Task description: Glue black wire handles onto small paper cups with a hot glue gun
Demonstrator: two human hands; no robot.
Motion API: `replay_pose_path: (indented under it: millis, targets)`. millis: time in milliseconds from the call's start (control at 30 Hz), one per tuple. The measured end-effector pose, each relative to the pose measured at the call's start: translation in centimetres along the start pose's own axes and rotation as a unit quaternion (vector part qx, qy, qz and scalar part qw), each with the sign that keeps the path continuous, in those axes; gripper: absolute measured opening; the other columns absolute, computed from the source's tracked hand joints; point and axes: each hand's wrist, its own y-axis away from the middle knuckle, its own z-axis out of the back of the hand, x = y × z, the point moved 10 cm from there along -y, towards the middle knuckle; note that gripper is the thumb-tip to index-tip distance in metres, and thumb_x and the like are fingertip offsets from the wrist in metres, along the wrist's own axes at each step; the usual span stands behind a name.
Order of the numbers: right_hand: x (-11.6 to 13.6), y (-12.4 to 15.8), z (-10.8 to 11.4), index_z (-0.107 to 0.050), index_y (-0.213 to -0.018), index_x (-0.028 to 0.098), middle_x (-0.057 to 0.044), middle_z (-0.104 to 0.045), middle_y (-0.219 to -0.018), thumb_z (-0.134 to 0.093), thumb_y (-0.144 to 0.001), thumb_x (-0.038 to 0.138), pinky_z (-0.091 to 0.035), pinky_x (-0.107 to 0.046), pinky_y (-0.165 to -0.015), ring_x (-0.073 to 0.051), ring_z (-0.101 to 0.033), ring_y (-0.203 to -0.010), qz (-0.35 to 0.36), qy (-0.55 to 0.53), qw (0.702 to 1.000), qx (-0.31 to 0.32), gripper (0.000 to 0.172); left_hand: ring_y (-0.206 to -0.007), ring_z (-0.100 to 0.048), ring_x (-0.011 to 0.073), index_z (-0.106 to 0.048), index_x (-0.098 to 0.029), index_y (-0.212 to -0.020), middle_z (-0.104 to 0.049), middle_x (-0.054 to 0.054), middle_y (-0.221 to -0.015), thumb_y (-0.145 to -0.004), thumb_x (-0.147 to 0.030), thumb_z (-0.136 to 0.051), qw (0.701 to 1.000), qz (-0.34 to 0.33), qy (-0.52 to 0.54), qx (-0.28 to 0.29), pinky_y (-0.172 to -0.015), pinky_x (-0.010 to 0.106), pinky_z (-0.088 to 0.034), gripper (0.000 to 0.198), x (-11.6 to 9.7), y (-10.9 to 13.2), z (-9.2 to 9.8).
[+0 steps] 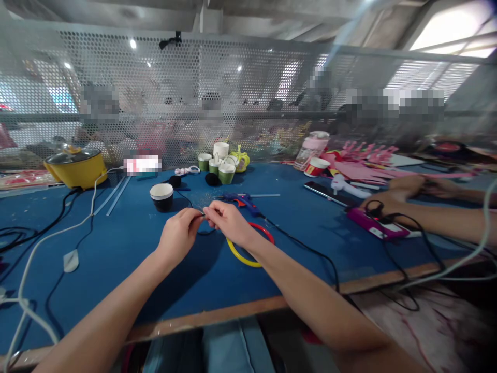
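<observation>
Left hand [179, 234] and right hand [231, 223] meet at frame centre, fingertips pinched shut on a thin black wire [202, 212] above the blue table [116, 248]. A yellow ring [239, 257] lies under the right wrist, with a blue glue gun [241, 199] just above.

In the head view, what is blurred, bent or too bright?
Head view: window top right overexposed; mesh screen and table edge bowed by wide-angle distortion; left hand and right hand, pinching a thin black wire, sharp; background behind the mesh blurred.
</observation>
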Motion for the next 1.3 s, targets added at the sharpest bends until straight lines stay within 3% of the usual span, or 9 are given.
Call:
replay_pose_path:
  millis: [100, 167, 367, 633, 833, 967, 1100, 1300]
  targets:
    - [-0.2, -0.1, -0.4, -0.048, -0.073, 0.017, 0.002, -0.052, -0.064, -0.05, -0.078, 0.037, -0.038, -0.02, -0.047, -0.007, -0.045, -0.052, -0.007, -0.065, 0.997, 0.027, 0.021, -0.066, -0.056, 0.0134, -0.06, -0.016, -0.079, -0.064, 0.004, -0.076, -0.083, -0.02, -0.046, 1.0, 0.01, -0.015, -0.006, -0.06, 0.023, -0.041, 0.015, 0.4, -0.1, 0.3]
    - [-0.5, -0.1, -0.7, -0.049, -0.078, 0.017, 0.001, -0.053, -0.068, -0.054, -0.075, 0.042, -0.039, -0.019, -0.045, -0.007, -0.046, -0.051, -0.029, -0.097, 0.994, 0.043, 0.026, -0.066, -0.057, 0.0135, -0.06, -0.016, -0.079, -0.064, 0.004, -0.077, -0.082, -0.02, -0.046, 1.0, 0.016, -0.021, -0.006, -0.061, 0.023, -0.041, 0.015, 0.6, -0.2, 0.4]
    - [-2.4, 0.1, 0.3, -0.047, -0.059, 0.015, 0.001, -0.047, -0.048, -0.027, -0.082, 0.059, -0.031, -0.018, -0.037, -0.006, -0.041, -0.039, -0.133, -0.042, 0.99, 0.012, 0.053, -0.069, -0.057, 0.0133, -0.06, -0.016, -0.079, -0.063, 0.004, -0.077, -0.083, -0.02, -0.045, 1.0, 0.005, -0.027, -0.009, -0.062, 0.022, -0.041, 0.016, 0.3, -0.1, 0.4]
    - [-1.0, 0.1, 0.0, -0.046, -0.058, 0.016, 0.003, -0.047, -0.049, -0.043, -0.082, 0.04, -0.031, -0.019, -0.044, -0.006, -0.04, -0.044, -0.067, 0.007, 0.998, 0.019, 0.033, -0.062, -0.054, 0.0123, -0.062, -0.017, -0.08, -0.061, 0.003, -0.073, -0.083, -0.024, -0.046, 0.997, -0.008, -0.077, 0.011, -0.057, 0.022, -0.039, 0.018, -0.1, 0.1, -0.2]
    - [-0.8, 0.0, 0.0, -0.049, -0.068, 0.016, 0.001, -0.054, -0.06, -0.053, -0.076, 0.033, -0.037, -0.019, -0.048, -0.008, -0.046, -0.052, -0.045, -0.041, 0.998, 0.025, 0.019, -0.064, -0.056, 0.0134, -0.063, -0.017, -0.082, -0.063, 0.004, -0.074, -0.084, -0.024, -0.044, 0.997, -0.001, -0.082, 0.015, -0.058, 0.022, -0.039, 0.02, 0.5, 0.0, -0.3]
    - [-1.8, -0.1, -0.3, -0.051, -0.077, 0.015, -0.001, -0.054, -0.064, -0.049, -0.078, 0.047, -0.04, -0.02, -0.045, -0.008, -0.048, -0.051, -0.084, -0.127, 0.988, 0.038, 0.032, -0.068, -0.057, 0.0137, -0.063, -0.018, -0.08, -0.063, 0.004, -0.075, -0.084, -0.024, -0.045, 0.997, 0.001, -0.073, 0.011, -0.061, 0.022, -0.04, 0.019, 0.7, -0.1, -0.1]
    - [-3.2, 0.1, 0.1, -0.05, -0.062, 0.014, 0.001, -0.048, -0.048, -0.032, -0.08, 0.06, -0.03, -0.018, -0.035, -0.006, -0.04, -0.038, -0.157, -0.094, 0.983, 0.021, 0.052, -0.069, -0.057, 0.0141, -0.063, -0.017, -0.081, -0.063, 0.005, -0.076, -0.083, -0.024, -0.045, 0.998, 0.0, -0.068, 0.013, -0.061, 0.022, -0.041, 0.019, 0.5, 0.0, -0.1]
    - [-2.3, 0.1, 0.0, -0.047, -0.057, 0.015, 0.005, -0.044, -0.044, -0.05, -0.078, 0.045, -0.024, -0.017, -0.036, -0.003, -0.033, -0.035, -0.122, -0.036, 0.991, 0.038, 0.037, -0.064, -0.055, 0.0135, -0.063, -0.018, -0.08, -0.06, 0.003, -0.071, -0.083, -0.025, -0.046, 0.994, -0.008, -0.104, 0.022, -0.057, 0.022, -0.038, 0.019, 0.2, 0.1, -0.4]
